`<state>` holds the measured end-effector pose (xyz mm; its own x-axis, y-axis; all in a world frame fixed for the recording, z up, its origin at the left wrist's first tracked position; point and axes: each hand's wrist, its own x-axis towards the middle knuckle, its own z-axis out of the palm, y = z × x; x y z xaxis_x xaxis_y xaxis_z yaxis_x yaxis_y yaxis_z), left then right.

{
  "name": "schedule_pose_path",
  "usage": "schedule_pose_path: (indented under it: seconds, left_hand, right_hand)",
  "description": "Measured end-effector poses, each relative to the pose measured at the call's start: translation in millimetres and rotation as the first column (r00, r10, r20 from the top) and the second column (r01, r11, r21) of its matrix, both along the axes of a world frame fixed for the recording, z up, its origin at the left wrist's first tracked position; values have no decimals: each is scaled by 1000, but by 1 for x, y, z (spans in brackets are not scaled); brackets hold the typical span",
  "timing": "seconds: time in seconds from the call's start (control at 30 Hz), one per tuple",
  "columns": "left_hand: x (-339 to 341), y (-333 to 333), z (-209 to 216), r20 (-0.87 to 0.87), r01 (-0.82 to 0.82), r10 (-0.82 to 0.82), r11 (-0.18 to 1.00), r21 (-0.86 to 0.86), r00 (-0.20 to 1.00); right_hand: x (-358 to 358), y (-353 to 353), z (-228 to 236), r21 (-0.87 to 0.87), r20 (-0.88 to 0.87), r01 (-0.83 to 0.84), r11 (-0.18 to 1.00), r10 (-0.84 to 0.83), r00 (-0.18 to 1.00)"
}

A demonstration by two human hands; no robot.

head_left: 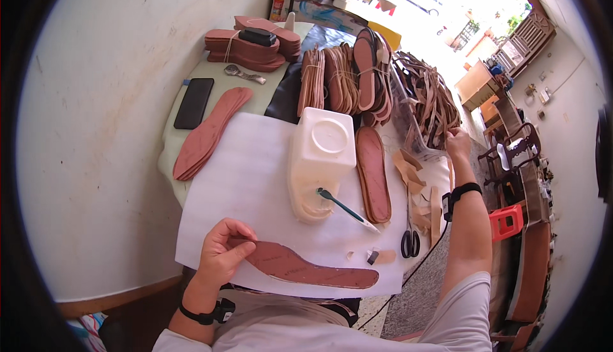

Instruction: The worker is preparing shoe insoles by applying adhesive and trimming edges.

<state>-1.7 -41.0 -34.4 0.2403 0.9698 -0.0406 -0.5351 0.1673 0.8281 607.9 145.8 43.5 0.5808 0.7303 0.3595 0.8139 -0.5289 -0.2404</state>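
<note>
My left hand (225, 251) pinches the toe or heel end of a reddish-brown shoe insole (313, 273), which lies along the near edge of a white sheet (217, 192). To the far right, my right hand (457, 144) has its fingers closed at the near end of a heap of brown leather strips (431, 99); which strip they grip is partly hidden. Between the hands stands a cut white plastic jug (322, 138), a green-headed toothbrush (345, 208) leaning at its opening. Right of the jug lies a stack of insoles (372, 173).
Black-handled scissors (410, 242) and tan scraps (408, 170) lie at the table's right. At left are more insoles (211, 136), a black phone (194, 103) and a wristwatch (244, 74). Tied sole bundles (341, 77) stand behind the jug. A cable (421, 264) runs from my right wrist.
</note>
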Motion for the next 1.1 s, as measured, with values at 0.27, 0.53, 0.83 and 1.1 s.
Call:
schedule_pose_path:
  seconds: [0.27, 0.53, 0.83, 1.1]
  left_hand:
    - [0, 0, 0, 36, 24, -24, 1000, 3, 999]
    - [-1, 2, -4, 21, 26, -27, 999, 40, 999]
    - [0, 1, -4, -4, 2, -2, 996, 94, 1000]
    - [-1, -4, -4, -33, -32, 36, 994, 105, 999]
  right_hand:
    - [1, -3, -1, 199, 44, -171, 965, 166, 985]
    - [-8, -16, 16, 570, 81, -199, 797, 186, 979]
    - [-91, -103, 71, 777, -224, -204, 595, 565, 794]
    - [-161, -231, 47, 751, -601, -104, 653, 739, 305]
